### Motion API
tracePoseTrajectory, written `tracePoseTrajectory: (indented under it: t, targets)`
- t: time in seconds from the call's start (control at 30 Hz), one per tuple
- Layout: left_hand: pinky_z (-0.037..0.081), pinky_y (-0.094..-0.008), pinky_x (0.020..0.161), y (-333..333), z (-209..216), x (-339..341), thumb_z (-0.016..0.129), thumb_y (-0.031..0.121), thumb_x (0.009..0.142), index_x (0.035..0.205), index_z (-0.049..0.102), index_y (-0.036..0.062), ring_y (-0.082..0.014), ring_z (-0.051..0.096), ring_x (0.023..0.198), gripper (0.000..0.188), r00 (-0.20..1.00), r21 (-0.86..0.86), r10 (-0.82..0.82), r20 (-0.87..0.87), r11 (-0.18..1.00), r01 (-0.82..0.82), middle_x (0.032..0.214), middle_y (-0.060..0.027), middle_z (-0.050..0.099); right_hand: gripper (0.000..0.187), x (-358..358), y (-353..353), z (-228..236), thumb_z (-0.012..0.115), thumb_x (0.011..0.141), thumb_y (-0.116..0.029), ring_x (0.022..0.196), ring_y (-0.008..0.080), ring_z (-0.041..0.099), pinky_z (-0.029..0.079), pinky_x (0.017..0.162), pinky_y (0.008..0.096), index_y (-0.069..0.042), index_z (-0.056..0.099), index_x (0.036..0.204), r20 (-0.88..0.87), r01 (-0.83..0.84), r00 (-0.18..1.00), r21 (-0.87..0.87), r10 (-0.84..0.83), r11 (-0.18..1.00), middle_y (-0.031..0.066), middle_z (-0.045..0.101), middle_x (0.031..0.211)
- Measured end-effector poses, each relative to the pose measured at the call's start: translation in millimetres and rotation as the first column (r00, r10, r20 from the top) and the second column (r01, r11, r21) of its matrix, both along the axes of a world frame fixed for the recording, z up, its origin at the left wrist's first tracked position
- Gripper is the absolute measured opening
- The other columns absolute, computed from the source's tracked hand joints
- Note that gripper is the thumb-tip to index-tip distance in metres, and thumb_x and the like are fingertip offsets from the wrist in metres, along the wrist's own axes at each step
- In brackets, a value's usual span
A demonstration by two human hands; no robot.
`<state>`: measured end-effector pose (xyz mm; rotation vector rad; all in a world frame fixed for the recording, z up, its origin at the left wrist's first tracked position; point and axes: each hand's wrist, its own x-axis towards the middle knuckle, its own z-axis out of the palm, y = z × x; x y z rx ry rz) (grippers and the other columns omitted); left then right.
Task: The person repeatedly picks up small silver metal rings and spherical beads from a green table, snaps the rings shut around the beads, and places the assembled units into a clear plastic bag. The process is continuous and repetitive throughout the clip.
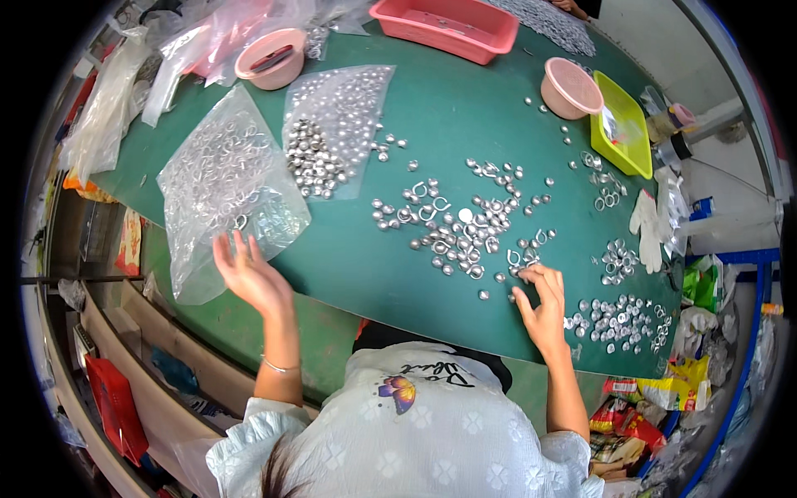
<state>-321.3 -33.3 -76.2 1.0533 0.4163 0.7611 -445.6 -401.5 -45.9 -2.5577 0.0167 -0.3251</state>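
Observation:
My left hand [253, 274] is held palm up, its fingers spread with nothing in them. It is at the near part of a clear plastic bag [187, 266] of open metal rings [224, 162]; whether it touches the bag I cannot tell. On the right, my right hand [544, 311] is low over the green table, fingers bent and thumb apart from them. Its fingertips are among small silver metal beads [484, 295] and rings [515, 257] at the edge of a loose scattered pile [465, 236].
A second clear bag [365, 91] holds round metal beads. Sorted heaps of caps [618, 319] and rings [618, 261] lie at right, by a white glove [646, 224]. Further back are pink tubs [272, 62] [573, 87], a pink tray [444, 29] and a yellow-green basket [627, 149].

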Motion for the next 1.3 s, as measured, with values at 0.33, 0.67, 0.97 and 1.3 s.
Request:
tracePoseTrajectory:
  t: [0.33, 0.67, 0.97, 1.3]
  targets:
    - [0.042, -0.0330, 0.084, -157, 6, -4, 0.057, -0.006, 0.077, 0.102, 0.060, 0.0005, -0.0267, 0.052, 0.102, 0.026, 0.603, 0.779, -0.678, -0.420, 0.071, 0.623, 0.109, -0.0119, 0.055, 0.038, 52, -34, -10, 0.067, 0.072, -0.005, 0.097, 0.0307, 0.049, 0.040, 0.085, 0.0381, -0.003, 0.056, 0.108, -0.062, -0.066, 0.996, -0.058, 0.063, 0.996, 0.0131, 0.054, 0.107]
    - [0.041, -0.0375, 0.083, -201, -3, 38, 0.067, 0.008, 0.075, 0.106, 0.059, 0.0023, -0.0296, 0.053, 0.097, 0.032, 0.586, 0.817, -0.624, -0.516, -0.155, 0.555, 0.106, -0.0112, 0.056, 0.020, 54, -61, -24, 0.065, 0.071, 0.002, 0.086, 0.0305, 0.049, 0.043, 0.075, 0.0378, 0.000, 0.059, 0.090, -0.029, -0.150, 0.988, 0.066, 0.152, 0.987, 0.0106, 0.055, 0.087]
    - [0.042, -0.0381, 0.080, -231, 2, 51, 0.074, 0.012, 0.069, 0.109, 0.059, 0.0067, -0.0285, 0.048, 0.093, 0.044, 0.432, 0.758, -0.670, -0.603, -0.313, 0.572, 0.104, -0.0104, 0.051, 0.016, 61, -86, -15, 0.064, 0.078, 0.001, 0.072, 0.0149, 0.055, 0.046, 0.068, 0.0263, 0.000, 0.060, 0.094, -0.347, 0.203, 0.938, 0.612, 0.028, 0.765, 0.0055, 0.059, 0.085]
    - [0.043, -0.0371, 0.080, -246, 26, 28, 0.070, 0.018, 0.078, 0.117, 0.052, 0.0075, -0.0228, 0.049, 0.097, 0.044, 0.294, 0.528, -0.829, -0.476, -0.002, 0.849, 0.111, -0.0100, 0.048, 0.015, 63, -77, -17, 0.056, 0.088, -0.005, 0.079, 0.0132, 0.058, 0.046, 0.070, 0.0236, -0.005, 0.059, 0.103, -0.277, 0.268, 0.940, 0.961, 0.201, 0.073, 0.0058, 0.060, 0.099]
